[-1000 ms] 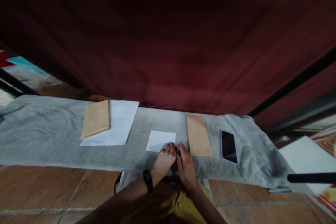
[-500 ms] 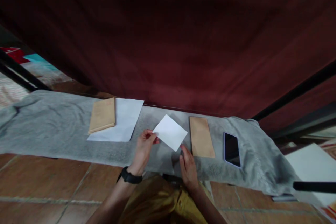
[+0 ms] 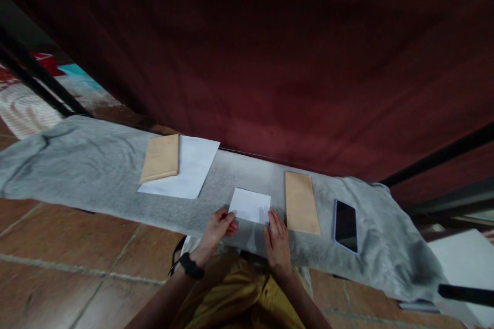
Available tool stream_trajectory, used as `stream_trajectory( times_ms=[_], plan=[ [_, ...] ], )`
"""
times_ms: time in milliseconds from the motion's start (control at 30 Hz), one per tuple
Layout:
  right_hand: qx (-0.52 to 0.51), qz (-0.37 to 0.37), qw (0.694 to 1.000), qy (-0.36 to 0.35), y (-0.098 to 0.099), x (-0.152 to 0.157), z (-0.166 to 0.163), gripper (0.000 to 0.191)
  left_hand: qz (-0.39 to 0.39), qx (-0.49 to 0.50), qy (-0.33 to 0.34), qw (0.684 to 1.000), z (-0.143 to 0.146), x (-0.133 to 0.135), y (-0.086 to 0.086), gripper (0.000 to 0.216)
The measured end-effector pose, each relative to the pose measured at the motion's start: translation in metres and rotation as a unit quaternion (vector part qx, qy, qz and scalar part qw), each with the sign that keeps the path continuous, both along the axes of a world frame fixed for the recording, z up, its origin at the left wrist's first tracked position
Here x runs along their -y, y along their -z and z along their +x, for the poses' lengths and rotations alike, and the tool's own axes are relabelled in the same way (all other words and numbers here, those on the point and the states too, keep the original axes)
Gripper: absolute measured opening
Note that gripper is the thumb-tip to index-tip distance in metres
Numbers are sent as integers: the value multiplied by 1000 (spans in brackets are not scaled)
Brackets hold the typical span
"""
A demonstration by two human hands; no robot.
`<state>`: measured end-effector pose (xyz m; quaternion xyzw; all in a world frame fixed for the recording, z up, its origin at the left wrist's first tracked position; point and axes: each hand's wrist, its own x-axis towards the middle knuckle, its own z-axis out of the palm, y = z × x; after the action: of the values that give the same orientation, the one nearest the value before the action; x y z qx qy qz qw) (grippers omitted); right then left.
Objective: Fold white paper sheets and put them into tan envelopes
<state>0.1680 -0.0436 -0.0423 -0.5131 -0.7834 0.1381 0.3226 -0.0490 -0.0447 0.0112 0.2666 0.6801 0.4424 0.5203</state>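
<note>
A small folded white paper point(image 3: 250, 204) lies flat on the grey cloth point(image 3: 88, 175) in front of me. My left hand point(image 3: 219, 226) pinches its near left corner with curled fingers. My right hand point(image 3: 276, 234) rests with fingers stretched out, fingertips on the paper's near right edge. A tan envelope point(image 3: 301, 202) lies just right of the paper.
A second tan envelope point(image 3: 161, 157) sits on a white sheet point(image 3: 187, 168) at the left. A dark phone point(image 3: 346, 218) lies at the right on the cloth. A dark red curtain point(image 3: 270, 61) hangs behind. Tiled floor point(image 3: 69, 262) is below.
The paper was pressed flat, then lifted and turned in my left hand, and now lies flat again on the cloth. The view has shifted slightly.
</note>
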Motion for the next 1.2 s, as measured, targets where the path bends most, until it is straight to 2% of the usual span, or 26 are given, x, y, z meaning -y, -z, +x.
stream_trajectory(
  times_ms=[167,233,300,400,467,533,667,967,1133,1200],
  plan=[
    [2,2,1000,-19,-3,0,1,46,-1,-110,22,994,-12,13,-1,35],
    [-2,6,1000,-26,-4,0,-1,46,25,-209,35,977,-12,18,-1,27],
    [-2,17,999,-37,-7,0,-7,47,94,-350,84,928,-7,22,2,26],
    [35,26,996,-78,-13,-2,-22,50,221,-518,186,805,7,24,15,36],
    [76,25,991,-109,-14,-5,-32,53,255,-577,240,738,15,23,28,49],
    [114,26,986,-116,-12,-6,-38,55,253,-615,252,703,19,22,42,58],
    [154,42,984,-72,0,-6,-36,58,227,-650,221,691,18,22,59,62],
    [192,91,977,3,9,2,-23,72,198,-665,180,697,11,22,60,67],
    [180,80,979,47,4,3,-23,72,205,-671,179,690,11,24,57,67],
    [173,72,982,35,-5,-1,-28,68,213,-672,185,685,8,24,56,67]
  ],
)
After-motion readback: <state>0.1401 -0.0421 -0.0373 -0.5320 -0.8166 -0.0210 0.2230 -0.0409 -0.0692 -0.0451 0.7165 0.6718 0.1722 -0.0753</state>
